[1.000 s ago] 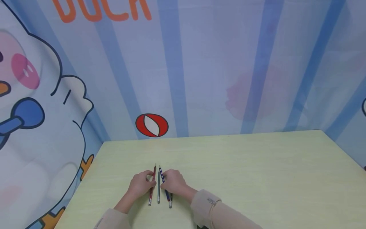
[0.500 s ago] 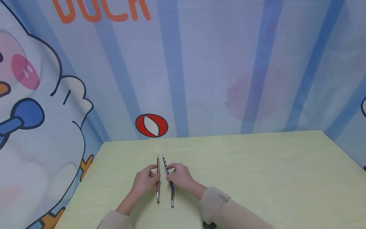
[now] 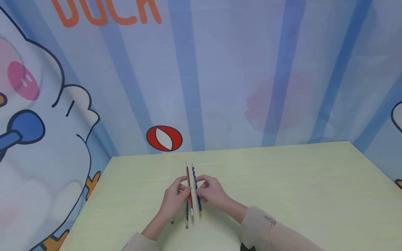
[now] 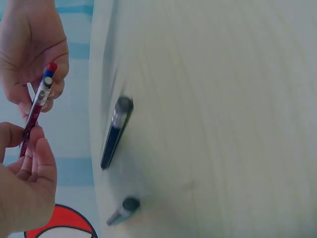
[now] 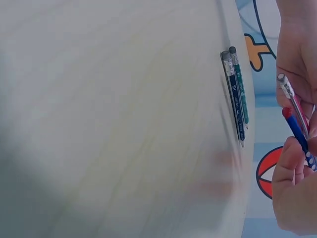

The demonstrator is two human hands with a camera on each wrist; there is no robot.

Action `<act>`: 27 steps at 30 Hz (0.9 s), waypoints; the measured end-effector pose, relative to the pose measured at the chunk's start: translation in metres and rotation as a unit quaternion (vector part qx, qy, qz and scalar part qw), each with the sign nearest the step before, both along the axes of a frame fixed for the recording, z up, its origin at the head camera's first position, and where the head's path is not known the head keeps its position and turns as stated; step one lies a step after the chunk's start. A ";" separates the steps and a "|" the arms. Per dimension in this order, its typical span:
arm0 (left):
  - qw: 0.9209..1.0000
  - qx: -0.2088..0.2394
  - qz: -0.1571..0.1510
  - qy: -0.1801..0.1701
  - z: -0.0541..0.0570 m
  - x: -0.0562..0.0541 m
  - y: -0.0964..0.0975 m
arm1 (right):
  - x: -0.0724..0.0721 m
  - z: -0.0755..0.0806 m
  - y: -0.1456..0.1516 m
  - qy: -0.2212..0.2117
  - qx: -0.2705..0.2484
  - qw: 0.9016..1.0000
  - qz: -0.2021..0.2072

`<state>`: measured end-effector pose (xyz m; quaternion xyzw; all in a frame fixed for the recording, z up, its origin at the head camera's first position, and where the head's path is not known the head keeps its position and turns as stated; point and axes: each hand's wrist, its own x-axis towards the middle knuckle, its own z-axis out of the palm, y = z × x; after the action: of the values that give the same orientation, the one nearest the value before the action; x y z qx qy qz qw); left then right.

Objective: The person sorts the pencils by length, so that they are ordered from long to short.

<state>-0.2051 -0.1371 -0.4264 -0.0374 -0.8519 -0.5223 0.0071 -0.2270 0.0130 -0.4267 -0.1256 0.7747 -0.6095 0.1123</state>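
Note:
In the head view my left hand (image 3: 173,199) pinches a red pencil (image 3: 191,205) between thumb and fingers, point upward and eraser end down. Close on its right, my right hand (image 3: 215,192) pinches a blue pencil (image 3: 199,203) with white dots. Both pencils are lifted off the table and stand almost side by side with a small gap. A dark blue pencil (image 5: 235,99) and a green pencil (image 5: 241,87) lie on the table close together in the right wrist view. My left hand partly hides these two in the head view.
A pale wooden table (image 3: 282,181) spreads under both hands. Behind it hangs a blue striped cloth (image 3: 226,87) with a duck print and a red ball print. A small dark object (image 3: 247,246) sits by my right sleeve at the bottom edge.
Both hands have moved right and up, raising the red and blue pencils. The dark blue pencil, earlier under the blue one, and the green pencil now lie apart from the held ones.

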 end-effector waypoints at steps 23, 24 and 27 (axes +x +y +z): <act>0.996 0.067 -0.050 -0.020 0.006 0.017 0.040 | 0.023 0.000 0.045 -0.038 -0.028 0.999 0.018; 0.996 0.069 -0.052 -0.020 0.006 0.017 0.041 | 0.023 0.001 0.046 -0.038 -0.027 0.999 0.018; 0.995 0.074 -0.056 -0.019 0.011 0.020 0.045 | 0.024 0.001 0.050 -0.039 -0.022 0.999 0.013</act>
<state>-0.1854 -0.0923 -0.4150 -0.0746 -0.8073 -0.5843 -0.0361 -0.2027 0.0635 -0.4254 -0.1142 0.7547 -0.6291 0.1472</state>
